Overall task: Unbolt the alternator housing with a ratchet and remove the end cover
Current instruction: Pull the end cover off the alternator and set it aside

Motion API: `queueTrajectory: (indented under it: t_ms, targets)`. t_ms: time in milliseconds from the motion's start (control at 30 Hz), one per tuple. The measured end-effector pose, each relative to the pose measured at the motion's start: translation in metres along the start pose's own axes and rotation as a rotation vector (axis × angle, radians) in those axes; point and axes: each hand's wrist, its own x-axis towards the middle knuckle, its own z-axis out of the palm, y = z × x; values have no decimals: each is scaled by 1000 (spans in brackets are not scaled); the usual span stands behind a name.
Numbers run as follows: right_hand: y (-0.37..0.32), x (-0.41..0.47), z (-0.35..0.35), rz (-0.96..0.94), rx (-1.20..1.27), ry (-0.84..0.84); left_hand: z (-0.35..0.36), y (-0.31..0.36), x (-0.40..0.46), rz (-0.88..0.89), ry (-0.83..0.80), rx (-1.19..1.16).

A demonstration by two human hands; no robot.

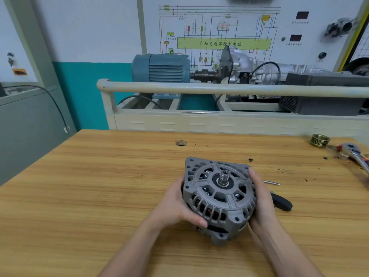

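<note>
Alternator (218, 198) between both hands, screwdriver (280, 200) just beside

We stood at a wooden table (99, 186) with a small hole (181, 143) in it. Behind it we saw a cream stand (199, 122) with a blue motor (159, 67). The wall (83, 27) was white on top and teal below. A wiring chart (219, 37) hung there.

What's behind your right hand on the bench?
Behind the right hand, a black tool handle and thin metal shaft lie on the table. Whether they join is hidden.
</note>
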Motion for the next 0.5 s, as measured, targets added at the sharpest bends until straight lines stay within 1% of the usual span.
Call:
queueTrajectory:
  t_ms: [100,200,367,433,500]
  targets:
    - [-3,0,-1,42,39,19,-6,5,1,-40,-8,-69]
    - [-8,-2,-2,3,10,2,-2,15,-1,-95,28,-152]
    - [-8,-17,2,-128,19,-105,10,24,-1,-227,231,-342]
    - [-7,-21,3,-190,-24,-89,12,25,-2,-217,258,-378]
    - [-6,-23,4,-206,-50,-68,13,27,-5,-211,277,-385]
